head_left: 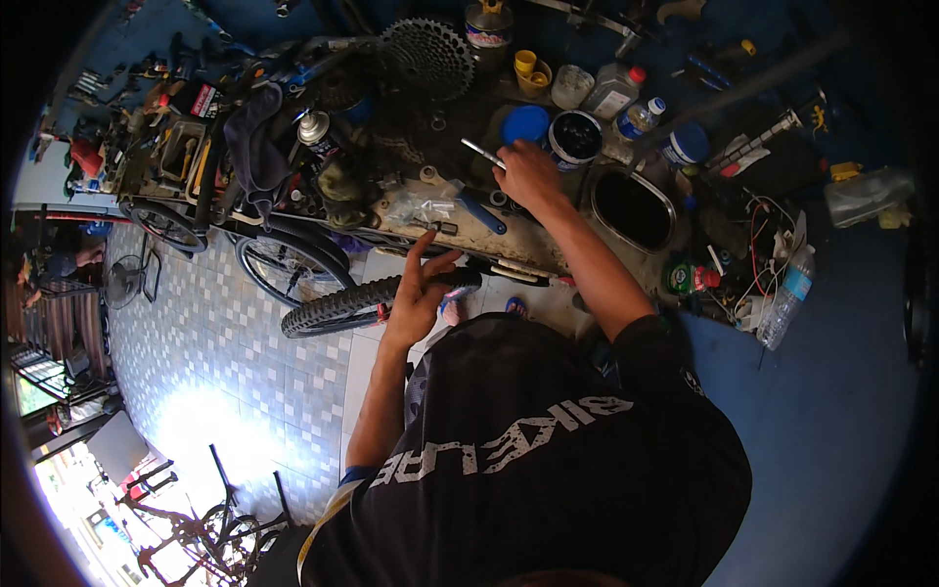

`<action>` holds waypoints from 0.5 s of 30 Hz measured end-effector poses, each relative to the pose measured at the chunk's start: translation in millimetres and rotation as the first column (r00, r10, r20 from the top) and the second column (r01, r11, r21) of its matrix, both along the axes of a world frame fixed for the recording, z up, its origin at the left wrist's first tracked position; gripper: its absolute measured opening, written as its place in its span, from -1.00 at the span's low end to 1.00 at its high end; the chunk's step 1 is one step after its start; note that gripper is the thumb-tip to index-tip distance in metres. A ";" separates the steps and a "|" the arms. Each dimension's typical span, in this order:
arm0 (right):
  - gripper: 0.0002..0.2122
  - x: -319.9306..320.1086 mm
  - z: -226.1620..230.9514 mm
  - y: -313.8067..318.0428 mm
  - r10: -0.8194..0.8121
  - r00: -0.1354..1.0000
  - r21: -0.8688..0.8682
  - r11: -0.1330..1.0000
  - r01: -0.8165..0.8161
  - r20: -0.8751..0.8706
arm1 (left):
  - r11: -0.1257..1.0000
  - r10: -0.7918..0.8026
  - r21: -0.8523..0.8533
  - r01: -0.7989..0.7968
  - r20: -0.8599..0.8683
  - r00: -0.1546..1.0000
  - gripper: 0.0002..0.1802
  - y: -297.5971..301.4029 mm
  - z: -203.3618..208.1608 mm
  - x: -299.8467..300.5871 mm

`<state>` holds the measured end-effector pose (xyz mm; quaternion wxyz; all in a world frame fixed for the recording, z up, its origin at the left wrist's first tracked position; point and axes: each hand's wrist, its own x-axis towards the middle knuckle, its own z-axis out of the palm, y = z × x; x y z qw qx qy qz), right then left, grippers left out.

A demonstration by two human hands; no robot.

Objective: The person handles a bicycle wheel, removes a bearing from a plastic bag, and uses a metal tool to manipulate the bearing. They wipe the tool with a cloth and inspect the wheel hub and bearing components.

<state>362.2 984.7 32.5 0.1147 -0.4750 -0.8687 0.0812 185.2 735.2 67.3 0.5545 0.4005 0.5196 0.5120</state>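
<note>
My right hand (529,178) is closed around a slim silver rod-like tool (481,153), which points up and left over the workbench. Right behind that hand are a blue lid (525,123) and an open tub (575,135) with dark contents. My left hand (421,298) is at the bench's near edge, fingers apart, holding nothing I can see. Its raised index fingertip is close to a small dark metal part (444,227); whether they touch, I cannot tell. Between the hands lie a blue-handled tool (482,211) and a clear plastic bag (409,206).
An oval metal-rimmed basin (634,207) sits right of my right forearm. Bottles, including a clear jug (614,92), line the back. A large cassette sprocket (427,59) stands behind. Below the bench edge is a knobbly bicycle tyre (337,308). A spray can (314,129) stands left.
</note>
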 end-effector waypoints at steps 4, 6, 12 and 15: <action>-0.76 -11.0 -18.2 10.5 -0.004 0.998 0.040 0.999 0.002 0.057 | 0.997 -0.077 0.003 0.079 -0.192 0.978 -0.37 2.4 0.8 -5.2; -0.76 -7.8 -36.5 18.6 0.009 0.996 0.104 0.994 -0.018 0.089 | 0.996 -0.092 -0.006 0.093 -0.225 0.970 -0.49 3.8 3.7 -5.0; -0.71 -18.7 12.8 -0.8 -0.161 0.970 -0.165 0.978 0.131 -0.184 | 0.992 0.122 0.071 -0.106 -0.302 0.945 -0.74 11.0 12.7 -26.6; -0.79 -19.6 37.4 -26.8 -0.246 0.721 -0.499 0.852 -0.158 -0.648 | 0.896 0.441 0.088 -0.436 -0.307 0.844 -0.70 27.8 13.2 -66.4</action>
